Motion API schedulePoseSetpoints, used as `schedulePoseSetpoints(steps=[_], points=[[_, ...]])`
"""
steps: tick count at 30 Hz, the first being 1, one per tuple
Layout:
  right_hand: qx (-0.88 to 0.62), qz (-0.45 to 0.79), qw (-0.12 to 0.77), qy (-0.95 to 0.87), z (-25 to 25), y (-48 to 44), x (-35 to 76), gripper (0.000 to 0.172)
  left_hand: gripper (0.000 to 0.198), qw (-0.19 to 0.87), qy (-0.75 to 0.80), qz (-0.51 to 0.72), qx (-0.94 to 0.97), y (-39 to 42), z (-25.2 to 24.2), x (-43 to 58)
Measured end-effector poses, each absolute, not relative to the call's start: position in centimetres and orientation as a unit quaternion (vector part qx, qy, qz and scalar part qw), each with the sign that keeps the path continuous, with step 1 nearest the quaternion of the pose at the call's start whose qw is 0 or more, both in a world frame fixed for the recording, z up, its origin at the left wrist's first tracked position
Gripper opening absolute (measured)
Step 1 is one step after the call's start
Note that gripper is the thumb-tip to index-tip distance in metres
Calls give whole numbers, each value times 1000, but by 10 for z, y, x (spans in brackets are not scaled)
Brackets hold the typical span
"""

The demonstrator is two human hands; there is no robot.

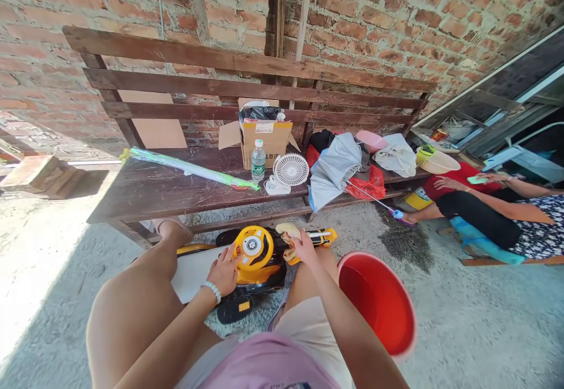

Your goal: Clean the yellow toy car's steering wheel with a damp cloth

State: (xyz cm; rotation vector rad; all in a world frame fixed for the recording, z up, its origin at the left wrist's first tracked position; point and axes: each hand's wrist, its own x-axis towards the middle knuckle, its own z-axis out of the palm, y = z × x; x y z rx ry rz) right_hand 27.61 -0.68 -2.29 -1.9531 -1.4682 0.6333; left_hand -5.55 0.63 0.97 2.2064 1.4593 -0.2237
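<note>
— Where do we stand with the toy car (266, 272)?

— We have it on the ground between our knees. Our left hand (224, 271) is closed on the near-left rim of its steering wheel (253, 247) and steadies it. Our right hand (305, 248) grips what looks like a tan sponge (288, 237), pressed to the car's top just right of the wheel.

— How much would we call done?

— Little that we can prove. We judge the wiping is under way around the wheel. The yellow there looks bright, but we can't tell wet from dry, or cleaned from dusty. We'd count the black lower parts on the car's near side and the white panel at its left as work left.

— And the water?

— The red bucket (374, 304) sits just right of the car, but we can't tell whether it holds water. Beyond the car runs the wooden bench (154, 192), with a small fan (291, 170) and a bottle (258, 161) on it, well apart from the car.
</note>
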Motion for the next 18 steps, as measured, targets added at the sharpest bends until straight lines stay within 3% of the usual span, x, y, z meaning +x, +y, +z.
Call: schedulePoseSetpoints(steps=[5,9,15,18], points=[[-706,219,234,-632,-6,-10,305,54,73,263,526,-68,806,10,12,-57],[-771,178,189,-582,9,-19,343,51,74,285,526,-79,797,10,15,-59],[-858,79,347,-369,37,-38,430,48,73,277,524,-82,801,11,8,-59],[-852,115,424,-285,36,-33,447,46,73,267,521,-100,804,12,5,-58]])
